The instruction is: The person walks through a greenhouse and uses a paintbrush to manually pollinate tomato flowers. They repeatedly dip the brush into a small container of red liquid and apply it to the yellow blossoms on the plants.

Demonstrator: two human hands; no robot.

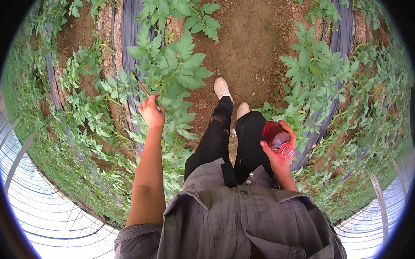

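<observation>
My left hand (152, 111) grips a slim paintbrush (141, 85) by its handle, over the tomato plants (178, 67) of the left row. The brush's dark tip points away from me, above leaves and the edge of the black mulch film (131, 36). Whether the tip touches a leaf, I cannot tell. In my right hand (283, 162), beside my right thigh, is a clear plastic bottle (276, 137) with red liquid inside. Its uncapped mouth tilts toward me.
A bare soil path (245, 35) runs ahead between the planted rows, with my pale shoes (221, 88) on it. Leafy tomato plants (308, 64) and another mulch strip (341, 32) line the right. Greenhouse ribs (18, 160) curve at the far left, with thin strings nearby.
</observation>
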